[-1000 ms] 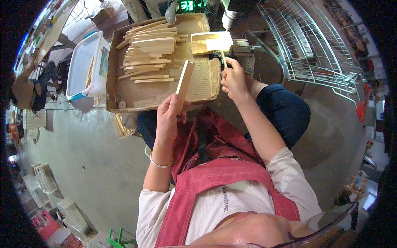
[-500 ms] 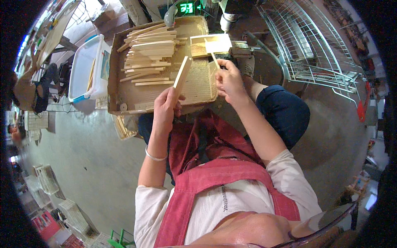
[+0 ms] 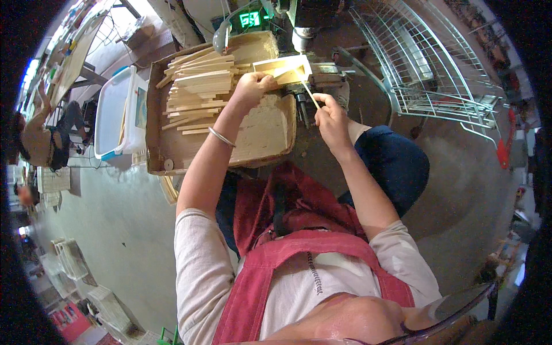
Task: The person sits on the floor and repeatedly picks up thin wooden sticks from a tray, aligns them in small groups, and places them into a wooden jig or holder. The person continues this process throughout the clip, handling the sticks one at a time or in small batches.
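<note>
At the far left stands a clear plastic bin (image 3: 140,136) with blue handles. Beside it, in front of the seated person, is a shallow cardboard tray (image 3: 270,135), its left half taken up by a pile of pale wooden sticks (image 3: 198,83) lying roughly crosswise. Over the tray's far right side, the person's left hand (image 3: 255,88) is closed, fingertips pinching what looks like a single flat wooden strip (image 3: 286,73). That strip reaches into a small pale wooden holder (image 3: 280,61), just right of the pile, below a white cylindrical machine part (image 3: 303,40). From where I stand, I can't tell whether the strip sits flat inside. To the right, the right hand (image 3: 332,119) grips a thin stick (image 3: 311,95), its tip meeting the holder's right end. A wire cart (image 3: 425,75) stands farther right.

The step in hand appears to be laying the strip in the holder; the next move probably calls for seating it squarely, with the thin stick steadying or nudging it and fingers away from the machine part.
</note>
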Tool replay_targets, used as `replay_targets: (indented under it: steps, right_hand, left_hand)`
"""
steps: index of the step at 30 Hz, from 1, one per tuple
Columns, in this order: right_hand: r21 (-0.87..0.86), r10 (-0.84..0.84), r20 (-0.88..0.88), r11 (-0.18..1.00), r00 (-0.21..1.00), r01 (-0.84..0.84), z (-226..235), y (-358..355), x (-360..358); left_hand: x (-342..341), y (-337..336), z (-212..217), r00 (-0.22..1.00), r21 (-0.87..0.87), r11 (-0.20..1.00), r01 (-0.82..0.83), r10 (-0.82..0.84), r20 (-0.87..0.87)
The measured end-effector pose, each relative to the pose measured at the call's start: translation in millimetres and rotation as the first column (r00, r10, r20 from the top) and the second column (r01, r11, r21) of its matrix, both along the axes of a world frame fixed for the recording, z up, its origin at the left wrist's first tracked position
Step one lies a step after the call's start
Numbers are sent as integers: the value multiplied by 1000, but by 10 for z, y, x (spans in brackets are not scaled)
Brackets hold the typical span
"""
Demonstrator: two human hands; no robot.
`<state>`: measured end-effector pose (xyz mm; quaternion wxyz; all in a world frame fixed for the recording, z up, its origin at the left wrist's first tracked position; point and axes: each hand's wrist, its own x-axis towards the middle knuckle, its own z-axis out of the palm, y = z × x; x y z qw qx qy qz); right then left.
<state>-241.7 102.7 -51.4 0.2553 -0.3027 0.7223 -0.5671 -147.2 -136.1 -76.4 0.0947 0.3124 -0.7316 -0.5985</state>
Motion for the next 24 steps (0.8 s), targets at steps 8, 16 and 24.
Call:
replay_targets:
  steps: [8, 16, 24]
  right_hand:
    - [-17, -68, -109, 998, 992, 66, -271, -40, -14]
    - [-11, -98, -156, 995, 983, 98, -285, -85, -44]
    - [9, -116, -143, 993, 983, 118, -342, -105, -65]
  left_hand:
    - [-165, -119, -149, 973, -219, 950, -225, 230, -5]
    - [-162, 288, 137, 956, -918, 280, -281, 171, -240]
    - [-646, 50, 194, 995, -991, 94, 95, -4, 95]
